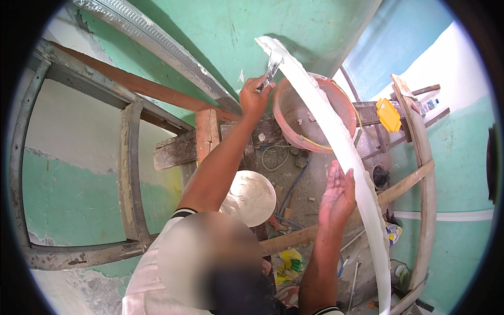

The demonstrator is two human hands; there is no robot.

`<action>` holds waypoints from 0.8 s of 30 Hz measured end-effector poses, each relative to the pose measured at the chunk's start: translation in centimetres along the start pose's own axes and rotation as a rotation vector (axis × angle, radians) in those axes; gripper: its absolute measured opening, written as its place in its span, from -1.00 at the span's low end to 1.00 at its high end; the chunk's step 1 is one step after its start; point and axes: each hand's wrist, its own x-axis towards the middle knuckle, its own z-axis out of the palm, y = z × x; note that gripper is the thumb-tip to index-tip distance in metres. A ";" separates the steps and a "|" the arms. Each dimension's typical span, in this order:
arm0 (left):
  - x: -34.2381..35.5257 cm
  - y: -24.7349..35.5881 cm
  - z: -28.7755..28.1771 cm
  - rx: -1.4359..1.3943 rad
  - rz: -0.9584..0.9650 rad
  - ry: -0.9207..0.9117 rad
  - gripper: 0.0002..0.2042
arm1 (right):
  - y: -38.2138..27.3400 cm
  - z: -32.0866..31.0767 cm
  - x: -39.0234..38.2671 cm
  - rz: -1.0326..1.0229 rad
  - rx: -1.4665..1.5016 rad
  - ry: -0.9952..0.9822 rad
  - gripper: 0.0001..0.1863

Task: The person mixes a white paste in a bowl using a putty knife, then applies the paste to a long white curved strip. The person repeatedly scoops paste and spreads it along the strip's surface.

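My left hand [259, 89] grips a putty knife [273, 65], its metal blade against the upper part of a long white moulding strip [336, 131] with uneven paste along it. My right hand [337, 191] holds the strip lower down at its left edge, fingers partly extended against it. The strip runs diagonally from the top centre to the lower right, over a large pink bucket [287, 121] with pale lumps inside. A round white container of creamy paste [248, 197] sits beside my left forearm.
Worn scaffold frames [128, 168] stand left, with planks [399, 189] around me. A metal channel [173, 58] slants along the green wall [199, 21]. A yellow plastic piece [388, 114] and small bottles [429, 105] are at right. Hoses and debris [286, 168] lie below.
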 end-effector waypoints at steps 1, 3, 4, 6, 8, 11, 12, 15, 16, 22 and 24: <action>-0.5 0.0 -0.1 0.022 -0.011 -0.005 -0.62 | -0.1 0.0 0.0 -0.004 -0.002 -0.001 -0.58; -1.2 0.0 -0.6 0.057 -0.030 -0.026 -0.64 | -0.2 0.0 0.1 -0.009 -0.005 -0.005 -0.58; -1.6 -0.2 -0.9 0.071 -0.038 -0.043 -0.64 | -0.2 0.0 0.1 -0.012 -0.007 -0.004 -0.58; -2.4 -0.4 -1.6 0.107 -0.034 -0.048 -0.65 | -0.3 0.1 0.1 -0.018 -0.012 0.000 -0.58; -3.3 -0.6 -2.2 0.150 -0.010 -0.027 -0.66 | -0.4 0.0 0.1 -0.018 -0.014 -0.008 -0.57; -2.7 -1.8 -3.2 0.017 0.081 0.050 -0.64 | -0.3 0.3 -0.1 -0.005 -0.002 -0.027 -0.56; -2.3 -1.5 -2.9 0.008 0.063 0.028 -0.64 | -0.3 0.1 0.0 -0.003 -0.005 -0.029 -0.56; 0.2 -0.2 -2.0 -0.015 -0.023 -0.016 -0.63 | -0.2 -0.9 0.3 0.005 -0.002 -0.023 -0.55; 1.3 -0.5 -1.8 -0.019 -0.069 -0.018 -0.63 | -0.1 -0.7 0.2 0.012 -0.004 -0.026 -0.55; 2.9 -0.1 -0.6 -0.103 -0.125 -0.098 -0.65 | -0.3 -0.2 0.1 0.024 0.004 -0.044 -0.53; 1.0 0.4 -0.8 -0.068 -0.058 -0.144 -0.66 | -0.3 -0.4 0.3 0.017 0.003 -0.043 -0.53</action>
